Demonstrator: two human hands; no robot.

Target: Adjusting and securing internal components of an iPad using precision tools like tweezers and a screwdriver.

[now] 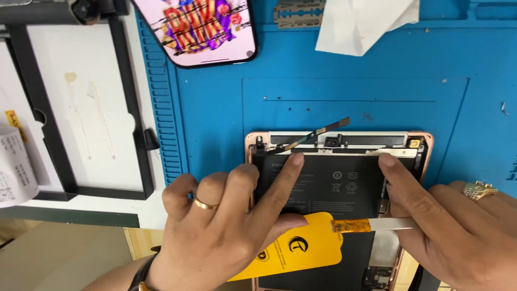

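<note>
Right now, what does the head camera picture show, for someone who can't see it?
Two hands work on an opened tablet on a blue mat: the left hand presses its black battery and holds a yellow plastic card, the right hand holds a thin metal tool.

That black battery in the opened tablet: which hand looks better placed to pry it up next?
Probably the right hand: it holds the thin metal pry blade lying flat across the battery. The left hand presses a fingertip on the battery's top edge and grips a yellow plastic card.
</note>
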